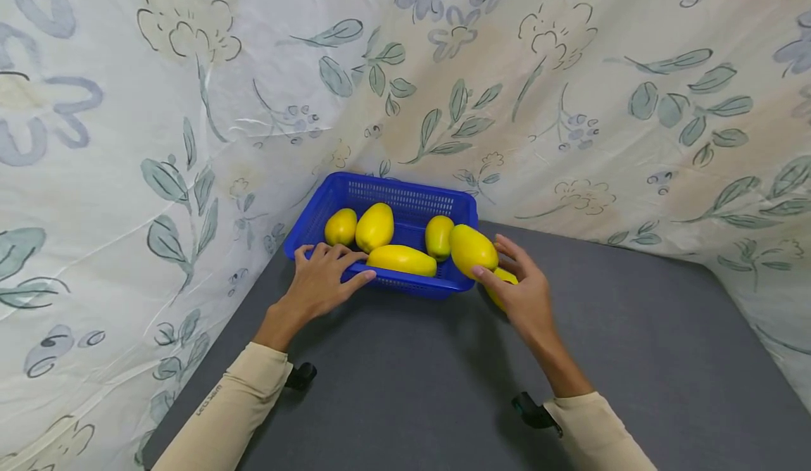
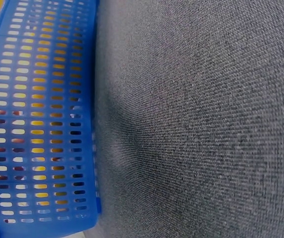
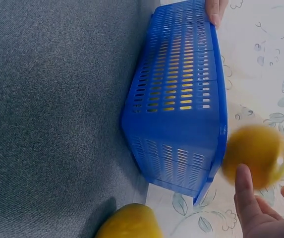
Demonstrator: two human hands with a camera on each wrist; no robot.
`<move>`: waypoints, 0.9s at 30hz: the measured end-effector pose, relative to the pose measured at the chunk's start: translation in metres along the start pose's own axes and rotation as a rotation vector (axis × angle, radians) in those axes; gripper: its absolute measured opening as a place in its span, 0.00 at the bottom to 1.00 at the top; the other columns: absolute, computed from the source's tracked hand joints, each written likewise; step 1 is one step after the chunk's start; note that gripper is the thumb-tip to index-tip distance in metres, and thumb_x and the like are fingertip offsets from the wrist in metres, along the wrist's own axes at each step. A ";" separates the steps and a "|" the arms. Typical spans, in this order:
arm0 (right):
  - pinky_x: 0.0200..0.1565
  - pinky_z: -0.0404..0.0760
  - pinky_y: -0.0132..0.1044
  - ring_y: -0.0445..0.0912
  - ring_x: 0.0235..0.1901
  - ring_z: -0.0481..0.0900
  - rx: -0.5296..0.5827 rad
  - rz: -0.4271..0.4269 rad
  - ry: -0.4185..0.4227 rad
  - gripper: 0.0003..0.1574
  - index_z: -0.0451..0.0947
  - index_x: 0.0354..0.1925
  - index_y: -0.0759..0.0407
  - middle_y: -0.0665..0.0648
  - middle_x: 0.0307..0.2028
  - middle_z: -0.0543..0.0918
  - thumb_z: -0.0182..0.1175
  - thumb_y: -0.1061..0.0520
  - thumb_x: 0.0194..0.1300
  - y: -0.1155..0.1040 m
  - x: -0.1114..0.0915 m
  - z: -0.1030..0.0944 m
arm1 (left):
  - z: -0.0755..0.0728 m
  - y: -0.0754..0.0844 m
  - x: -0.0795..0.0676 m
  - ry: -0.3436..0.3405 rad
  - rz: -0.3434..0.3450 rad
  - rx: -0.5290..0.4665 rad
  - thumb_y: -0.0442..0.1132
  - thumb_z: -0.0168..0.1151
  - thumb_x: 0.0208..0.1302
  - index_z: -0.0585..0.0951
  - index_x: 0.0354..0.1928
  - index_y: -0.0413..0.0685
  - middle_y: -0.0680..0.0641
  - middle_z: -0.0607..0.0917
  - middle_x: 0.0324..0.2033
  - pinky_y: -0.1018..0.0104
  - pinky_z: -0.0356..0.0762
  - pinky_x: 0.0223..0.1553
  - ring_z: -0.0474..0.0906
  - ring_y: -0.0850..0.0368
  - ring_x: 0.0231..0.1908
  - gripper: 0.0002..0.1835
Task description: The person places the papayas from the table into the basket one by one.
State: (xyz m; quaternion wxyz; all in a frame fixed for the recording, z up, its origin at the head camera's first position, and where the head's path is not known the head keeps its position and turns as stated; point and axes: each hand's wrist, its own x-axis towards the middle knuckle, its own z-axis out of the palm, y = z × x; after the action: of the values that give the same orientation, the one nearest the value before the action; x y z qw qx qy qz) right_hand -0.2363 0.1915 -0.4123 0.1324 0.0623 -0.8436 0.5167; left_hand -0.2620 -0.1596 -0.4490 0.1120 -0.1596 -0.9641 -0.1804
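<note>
A blue plastic basket (image 1: 405,191) with slotted walls holds several yellow mangoes, among them a rounded mango (image 1: 375,227) at the left and a long mango (image 1: 402,260) lying along the front wall. My left hand (image 1: 322,279) grips the basket's front rim near its left corner, fingers over the edge. Between thumb and fingers, my right hand (image 1: 529,300) holds a mango (image 1: 474,250) at the basket's right end. In the right wrist view this held mango (image 3: 256,156) appears at rim height. Another mango (image 3: 131,223) lies on the table just outside the basket, partly hidden behind my right hand in the head view.
The dark grey table (image 1: 633,344) extends in front and to the right. A white floral cloth (image 1: 545,126) hangs behind the basket and along the left side, close to the basket's back. Black straps (image 1: 532,411) show at both wrists.
</note>
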 end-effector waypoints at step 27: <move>0.51 0.76 0.18 0.54 0.68 0.77 0.032 0.015 0.057 0.41 0.71 0.76 0.47 0.53 0.71 0.77 0.73 0.46 0.70 0.038 -0.007 -0.026 | 0.001 -0.002 0.000 0.018 0.008 0.004 0.66 0.57 0.75 0.83 0.68 0.59 0.43 0.83 0.60 0.26 0.49 0.69 0.72 0.36 0.61 0.30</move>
State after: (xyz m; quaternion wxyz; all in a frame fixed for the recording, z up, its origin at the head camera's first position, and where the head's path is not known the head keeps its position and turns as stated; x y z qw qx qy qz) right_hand -0.2344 0.2313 -0.4354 0.1516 0.0432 -0.8315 0.5327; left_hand -0.2630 -0.1607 -0.4502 0.1219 -0.1617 -0.9627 -0.1793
